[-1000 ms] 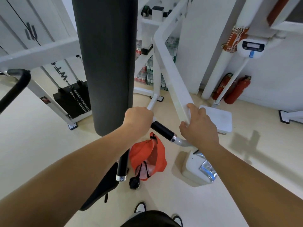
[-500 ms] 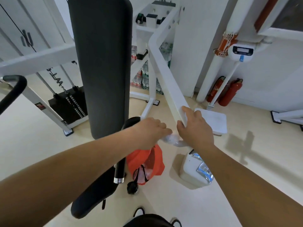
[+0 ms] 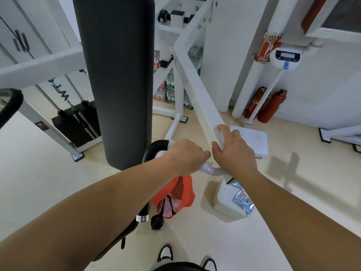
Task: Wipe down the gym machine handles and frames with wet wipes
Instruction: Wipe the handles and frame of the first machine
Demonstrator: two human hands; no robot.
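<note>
1. The left hand (image 3: 187,155) was clenched around the pale end of the curved handle (image 3: 213,171), with a wet wipe (image 3: 207,167) apparently bunched under the fingers; only a small translucent fold showed at the knuckles.
2. The right hand (image 3: 234,151) gripped the near end of the white frame bar (image 3: 197,90), thumb on the left face and fingers over the right edge, steadying it.
3. The handle lay at the centre of the scene, between the two hands. Its grey stub ran roughly left to right beneath the right wrist, while its black grip section (image 3: 154,149) arched up to the left and descended towards the near side, ending in a chrome collar (image 3: 142,218).
4. The frame bar's long axis ran diagonally, from the right hand up and away to the far left, where it bent beside the black back pad (image 3: 115,75).
5. Likely risks, judged from this arrangement: the wipe could slide off the narrow tube or stay bunched, leaving parts of the curve untouched; the hands were nearly touching, so a stroke to the right might be blocked by the right wrist.
6. An orange bag (image 3: 175,194) and a white bin (image 3: 230,200) stood on the floor directly below; a dropped wipe could miss both.
</note>
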